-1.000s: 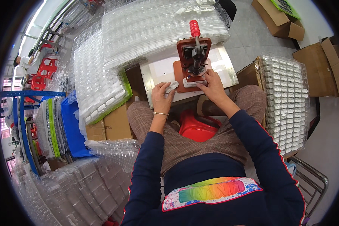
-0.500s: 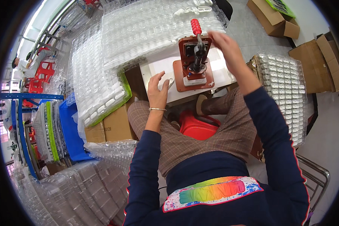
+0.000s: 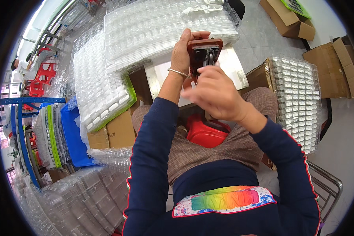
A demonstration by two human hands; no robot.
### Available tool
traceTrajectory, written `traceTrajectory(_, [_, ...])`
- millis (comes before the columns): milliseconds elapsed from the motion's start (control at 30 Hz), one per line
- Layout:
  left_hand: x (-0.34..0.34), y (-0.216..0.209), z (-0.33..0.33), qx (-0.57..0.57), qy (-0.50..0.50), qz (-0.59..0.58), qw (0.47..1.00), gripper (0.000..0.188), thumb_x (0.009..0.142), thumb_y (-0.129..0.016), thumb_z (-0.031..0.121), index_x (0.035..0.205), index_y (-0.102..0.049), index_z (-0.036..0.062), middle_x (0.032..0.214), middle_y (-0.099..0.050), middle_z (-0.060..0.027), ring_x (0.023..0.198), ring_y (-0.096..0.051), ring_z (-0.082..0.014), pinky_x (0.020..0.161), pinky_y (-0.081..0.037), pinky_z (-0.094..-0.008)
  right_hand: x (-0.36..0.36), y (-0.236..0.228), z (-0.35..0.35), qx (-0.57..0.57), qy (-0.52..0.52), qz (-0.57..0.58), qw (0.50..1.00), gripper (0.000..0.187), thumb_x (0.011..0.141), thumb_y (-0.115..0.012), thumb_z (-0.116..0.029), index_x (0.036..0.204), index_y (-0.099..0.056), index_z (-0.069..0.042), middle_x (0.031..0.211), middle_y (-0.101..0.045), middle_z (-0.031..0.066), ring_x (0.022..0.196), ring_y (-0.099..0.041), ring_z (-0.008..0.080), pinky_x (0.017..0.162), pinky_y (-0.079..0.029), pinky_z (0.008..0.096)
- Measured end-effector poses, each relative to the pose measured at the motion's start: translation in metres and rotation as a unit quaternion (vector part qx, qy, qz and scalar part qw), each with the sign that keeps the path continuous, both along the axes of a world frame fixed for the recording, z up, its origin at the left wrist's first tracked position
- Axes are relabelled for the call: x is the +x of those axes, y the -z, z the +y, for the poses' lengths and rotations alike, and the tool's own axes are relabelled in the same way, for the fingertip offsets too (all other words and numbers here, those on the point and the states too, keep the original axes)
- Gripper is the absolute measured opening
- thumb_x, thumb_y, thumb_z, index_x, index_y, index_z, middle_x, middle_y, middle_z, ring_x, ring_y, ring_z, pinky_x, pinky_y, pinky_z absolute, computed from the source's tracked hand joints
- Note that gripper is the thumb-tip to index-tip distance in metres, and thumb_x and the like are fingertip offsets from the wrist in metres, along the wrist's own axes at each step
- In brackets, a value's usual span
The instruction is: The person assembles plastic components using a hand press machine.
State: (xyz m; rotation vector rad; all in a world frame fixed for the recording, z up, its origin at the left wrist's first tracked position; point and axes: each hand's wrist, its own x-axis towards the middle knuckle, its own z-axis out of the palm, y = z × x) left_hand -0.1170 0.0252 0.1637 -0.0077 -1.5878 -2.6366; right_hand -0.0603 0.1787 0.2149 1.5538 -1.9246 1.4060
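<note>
On the white board [image 3: 234,65] in front of me stands a brown-red hand press [image 3: 204,44] with a dark metal lever linkage [image 3: 210,59]. My left hand [image 3: 181,53] grips the press's upright plate from the left, fingers bent behind its top edge. My right hand [image 3: 218,92] is closed at the near side of the press, where the lever runs down into it; the red grip is hidden inside the fist, which is slightly blurred. My hands and the press cover most of its base.
Stacked clear trays of white parts [image 3: 145,43] lie beyond and left of the board. More filled trays [image 3: 297,98] stand at right on a carton. A red stool [image 3: 206,131] sits between my legs. A blue bin [image 3: 74,137] is at left, open cartons [image 3: 326,70] far right.
My left hand has moved from the board's near left edge up onto the press. My right hand has come from beside the press to its lever, which has swung from upright down toward me.
</note>
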Motion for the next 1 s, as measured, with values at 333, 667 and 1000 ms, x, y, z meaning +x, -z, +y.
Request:
traceTrajectory(333, [-0.002,-0.001,0.004,0.021,-0.019,-0.001,1.0,0.062,0.098,-0.038,0.051,0.107,-0.063,-0.0042,0.098,-0.064,-0.0142,0.089,-0.065,-0.0212,0.08,-0.055,-0.0318,-0.01,0.023,-0.001,0.043,0.014,0.11,0.993,0.019,0.078,-0.071,-0.013,0.096,-0.071,-0.014,0.071,-0.054,-0.001,0.074,-0.056,0.0193,0.082,-0.05,0.0341])
traceTrajectory(667, [0.039,0.017,-0.008,-0.081,-0.085,0.003,0.993,0.038,0.097,-0.054,0.016,0.133,-0.052,0.003,0.1,-0.063,-0.0064,0.088,-0.061,-0.0186,0.077,-0.051,-0.0334,-0.129,-0.023,-0.029,-0.099,0.051,-0.437,0.893,0.038,0.098,-0.055,-0.036,0.11,-0.064,-0.001,0.077,-0.06,0.0016,0.067,-0.056,0.0081,0.058,-0.046,0.0229])
traceTrajectory(1000, [0.145,0.127,-0.04,-0.529,-0.247,-0.111,0.804,0.055,0.077,-0.079,0.023,0.123,-0.059,0.0013,0.108,-0.058,-0.0111,0.09,-0.057,-0.0217,0.082,-0.049,-0.0339,-0.022,0.174,0.053,0.058,0.194,-0.442,0.874,0.025,0.085,-0.07,-0.022,0.099,-0.065,-0.002,0.092,-0.061,0.0105,0.076,-0.061,0.0199,0.07,-0.049,0.0324])
